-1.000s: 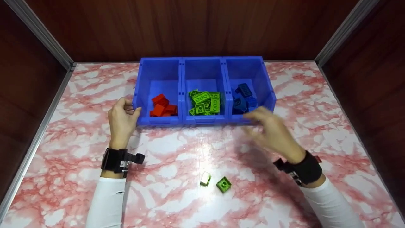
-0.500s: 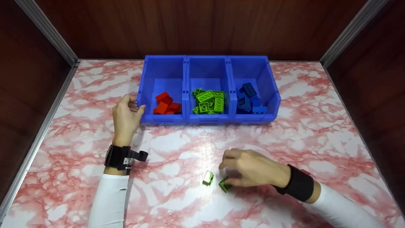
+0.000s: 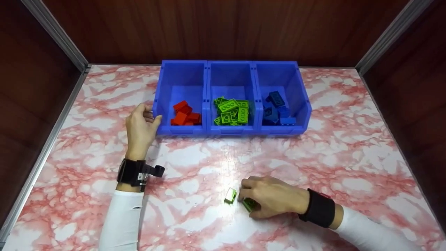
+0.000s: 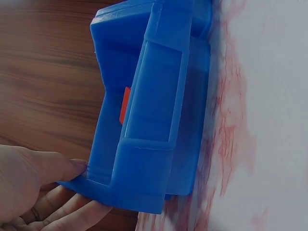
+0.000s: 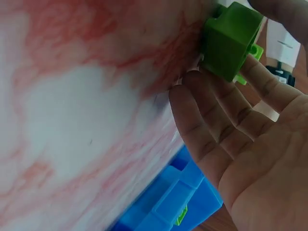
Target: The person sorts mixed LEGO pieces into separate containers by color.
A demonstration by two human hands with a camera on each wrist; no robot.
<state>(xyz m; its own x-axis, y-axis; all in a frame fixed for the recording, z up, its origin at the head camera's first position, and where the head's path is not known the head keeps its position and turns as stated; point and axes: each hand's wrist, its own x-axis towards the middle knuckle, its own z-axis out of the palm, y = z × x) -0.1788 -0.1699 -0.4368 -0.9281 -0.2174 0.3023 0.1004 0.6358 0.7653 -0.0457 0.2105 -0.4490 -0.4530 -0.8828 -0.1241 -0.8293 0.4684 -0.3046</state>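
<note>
My left hand [image 3: 139, 129] holds the front left corner of a blue three-compartment bin [image 3: 183, 131]; in the left wrist view the thumb lies over the rim [image 4: 91, 187], with the fingers beneath. Low on the table, my right hand [image 3: 277, 195] is around a small green toy brick [image 3: 248, 204]. The right wrist view has that green brick [image 5: 228, 43] between thumb and fingertips, its far side hidden. Just left of the hand lies a second green brick [image 3: 230, 195], apart from the fingers.
Red bricks [image 3: 181, 118] lie in the bin's left compartment, green bricks [image 3: 228, 105] in the middle, blue bricks [image 3: 277, 99] in the right. Dark wooden panels [image 3: 223, 31] enclose the back and sides of the red-and-white marbled table [image 3: 195, 174].
My right hand has come down from the bin's right compartment to the green brick on the table and closed around it. The left hand stays on the bin. The head view has shifted slightly.
</note>
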